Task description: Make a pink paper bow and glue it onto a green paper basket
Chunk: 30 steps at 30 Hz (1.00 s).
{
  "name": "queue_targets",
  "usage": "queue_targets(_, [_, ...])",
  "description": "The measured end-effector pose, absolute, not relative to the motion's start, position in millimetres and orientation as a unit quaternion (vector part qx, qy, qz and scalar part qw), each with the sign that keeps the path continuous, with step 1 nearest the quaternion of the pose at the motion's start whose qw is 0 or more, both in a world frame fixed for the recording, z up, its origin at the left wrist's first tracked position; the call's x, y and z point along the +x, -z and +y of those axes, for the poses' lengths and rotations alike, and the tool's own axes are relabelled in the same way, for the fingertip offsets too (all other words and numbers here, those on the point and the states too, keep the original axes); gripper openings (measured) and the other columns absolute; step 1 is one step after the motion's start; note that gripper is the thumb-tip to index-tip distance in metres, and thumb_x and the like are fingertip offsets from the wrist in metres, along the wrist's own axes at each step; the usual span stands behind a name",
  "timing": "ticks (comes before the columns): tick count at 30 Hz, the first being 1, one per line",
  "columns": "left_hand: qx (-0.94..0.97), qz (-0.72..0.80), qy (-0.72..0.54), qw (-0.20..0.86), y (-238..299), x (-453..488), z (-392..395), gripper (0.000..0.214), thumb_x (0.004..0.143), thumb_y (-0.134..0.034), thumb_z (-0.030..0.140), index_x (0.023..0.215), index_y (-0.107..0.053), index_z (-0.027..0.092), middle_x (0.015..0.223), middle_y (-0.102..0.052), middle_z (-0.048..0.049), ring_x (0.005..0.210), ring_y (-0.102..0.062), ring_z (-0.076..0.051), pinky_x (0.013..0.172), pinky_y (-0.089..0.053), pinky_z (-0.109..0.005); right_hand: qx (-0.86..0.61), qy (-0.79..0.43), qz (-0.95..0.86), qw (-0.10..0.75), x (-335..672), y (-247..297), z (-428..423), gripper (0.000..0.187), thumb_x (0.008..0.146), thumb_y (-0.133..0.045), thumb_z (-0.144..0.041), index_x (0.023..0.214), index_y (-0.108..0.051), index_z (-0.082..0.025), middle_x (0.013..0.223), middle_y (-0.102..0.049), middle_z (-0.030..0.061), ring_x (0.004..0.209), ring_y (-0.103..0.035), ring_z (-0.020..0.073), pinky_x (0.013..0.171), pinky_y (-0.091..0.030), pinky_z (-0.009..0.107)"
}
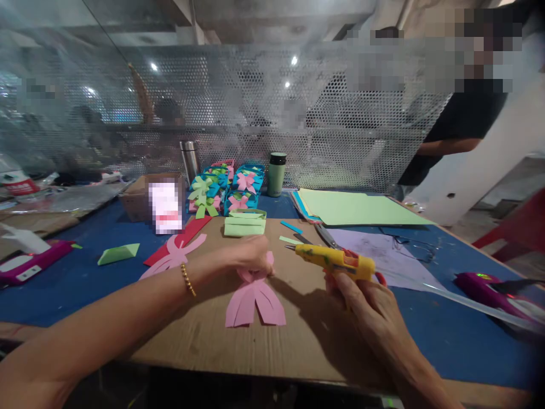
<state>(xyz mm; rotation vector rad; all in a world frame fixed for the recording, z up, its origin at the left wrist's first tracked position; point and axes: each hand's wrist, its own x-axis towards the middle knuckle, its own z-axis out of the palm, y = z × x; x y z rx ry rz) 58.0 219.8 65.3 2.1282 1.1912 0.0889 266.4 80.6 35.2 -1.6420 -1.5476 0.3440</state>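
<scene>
My right hand [361, 298] is wrapped around a yellow hot glue gun [332, 259], its nozzle pointing left toward my other hand. A clear glue stick [464, 304] trails out of the gun's back. My left hand [255, 257], closed, presses on the upper part of a pink paper cutout [255, 304] with petal-like strips, which lies on a cardboard sheet [204, 335]. Its fingertips are partly hidden. Another pink cutout [174, 253] lies behind my left forearm. Just beyond my left hand sits a folded light green paper piece [244, 223].
Finished-looking paper bows [230, 184] are piled at the back beside a green tumbler [277, 175] and a steel flask [189, 159]. Scissors [327, 236], glasses [413, 247] and green paper sheets [361, 207] lie right. A phone [165, 207] leans on a box [134, 199].
</scene>
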Motion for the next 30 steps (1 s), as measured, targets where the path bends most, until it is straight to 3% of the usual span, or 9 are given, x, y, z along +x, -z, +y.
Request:
queue_targets(4, [0.812, 0.454, -0.032, 0.366, -66, 50, 221, 0.017, 0.066, -0.065, 0.014, 0.050, -0.060, 0.014, 0.050, -0.060, -0.0025, 0.045, -0.049, -0.011, 0.046, -0.034, -0.023, -0.653, -0.130, -0.622, 0.412, 267, -32, 79, 0.061, 0.093, -0.043, -0.067, 0.061, -0.069, -0.022, 0.063, -0.070, 0.0050, 0.063, -0.063, 0.0207, 0.055, -0.048, 0.028])
queue_targets(9, [0.811, 0.473, -0.103, 0.329, -61, 39, 239, 0.015, 0.075, -0.065, 0.027, 0.067, -0.064, 0.015, 0.061, -0.062, -0.0022, 0.053, -0.054, -0.013, 0.047, -0.034, -0.023, -0.655, -0.123, -0.613, 0.423, 267, -32, 79, 0.061, 0.092, -0.044, -0.068, 0.063, -0.072, -0.022, 0.066, -0.073, 0.0058, 0.066, -0.066, 0.0222, 0.059, -0.051, 0.029])
queue_targets(12, [0.820, 0.452, -0.105, 0.335, -57, 41, 246, 0.021, 0.067, -0.076, 0.031, 0.075, -0.064, 0.016, 0.063, -0.063, 0.0000, 0.054, -0.056, -0.013, 0.048, -0.036, -0.022, -0.664, -0.117, -0.606, 0.423, 266, -33, 79, 0.063, 0.090, -0.044, -0.071, 0.062, -0.072, -0.022, 0.064, -0.072, 0.0060, 0.064, -0.065, 0.0221, 0.058, -0.051, 0.029])
queue_targets(15, [0.827, 0.425, -0.081, 0.360, -56, 45, 248, 0.033, 0.055, -0.084, 0.023, 0.078, -0.062, 0.017, 0.063, -0.064, 0.0015, 0.052, -0.059, -0.014, 0.047, -0.040, -0.022, -0.670, -0.103, -0.598, 0.428, 266, -35, 80, 0.065, 0.089, -0.044, -0.073, 0.057, -0.070, -0.022, 0.060, -0.070, 0.0057, 0.060, -0.062, 0.0213, 0.057, -0.051, 0.030])
queue_targets(21, [0.817, 0.397, -0.050, 0.415, -54, 41, 245, 0.020, 0.066, -0.072, 0.017, 0.075, -0.054, 0.018, 0.054, -0.058, 0.0032, 0.041, -0.057, -0.015, 0.040, -0.042, -0.023, -0.665, -0.102, -0.599, 0.436, 266, -34, 80, 0.065, 0.089, -0.046, -0.072, 0.059, -0.071, -0.021, 0.061, -0.072, 0.0063, 0.059, -0.064, 0.0212, 0.052, -0.051, 0.028])
queue_targets(27, [0.802, 0.386, -0.144, 0.432, -42, 26, 239, 0.029, 0.069, -0.061, 0.007, 0.094, -0.053, 0.019, 0.066, -0.056, 0.0054, 0.049, -0.058, -0.012, 0.042, -0.046, -0.020, -0.657, -0.116, -0.618, 0.416, 268, -28, 79, 0.059, 0.091, -0.047, -0.068, 0.065, -0.073, -0.022, 0.064, -0.072, 0.0051, 0.059, -0.064, 0.0204, 0.051, -0.050, 0.028])
queue_targets(30, [0.799, 0.378, -0.187, 0.428, -41, 18, 235, 0.018, 0.070, -0.058, 0.005, 0.083, -0.055, 0.017, 0.068, -0.056, 0.0037, 0.053, -0.057, -0.010, 0.046, -0.045, -0.019, -0.655, -0.108, -0.629, 0.404, 270, -23, 80, 0.057, 0.092, -0.047, -0.066, 0.066, -0.072, -0.022, 0.062, -0.070, 0.0035, 0.058, -0.062, 0.0199, 0.051, -0.049, 0.028])
